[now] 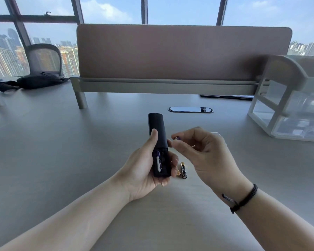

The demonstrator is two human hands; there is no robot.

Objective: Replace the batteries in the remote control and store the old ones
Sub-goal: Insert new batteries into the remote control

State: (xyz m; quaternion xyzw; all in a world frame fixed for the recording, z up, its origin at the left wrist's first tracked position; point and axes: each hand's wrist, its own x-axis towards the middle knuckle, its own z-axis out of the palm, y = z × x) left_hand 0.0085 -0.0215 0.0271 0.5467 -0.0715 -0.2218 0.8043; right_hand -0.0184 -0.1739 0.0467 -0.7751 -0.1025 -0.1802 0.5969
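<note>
My left hand point(145, 167) grips a black remote control point(157, 129) upright above the desk, back side facing me. Its cover is slid up and the battery bay at the bottom stands open. One purple battery point(158, 162) sits in the left slot; the right slot looks empty. My right hand point(199, 147) pinches a second purple battery point(177, 138) by its end, just right of the remote. On the desk below lie a black-and-gold battery point(183, 170) and the gold tip of another battery point(178, 173), mostly hidden behind my left fingers.
A grey desk point(62, 151) carries a clear drawer organiser point(288, 113) at the right. A brown divider panel point(179, 51) stands at the back, with an oval cable port point(190, 109) in front of it. A black bag point(36, 81) lies far left.
</note>
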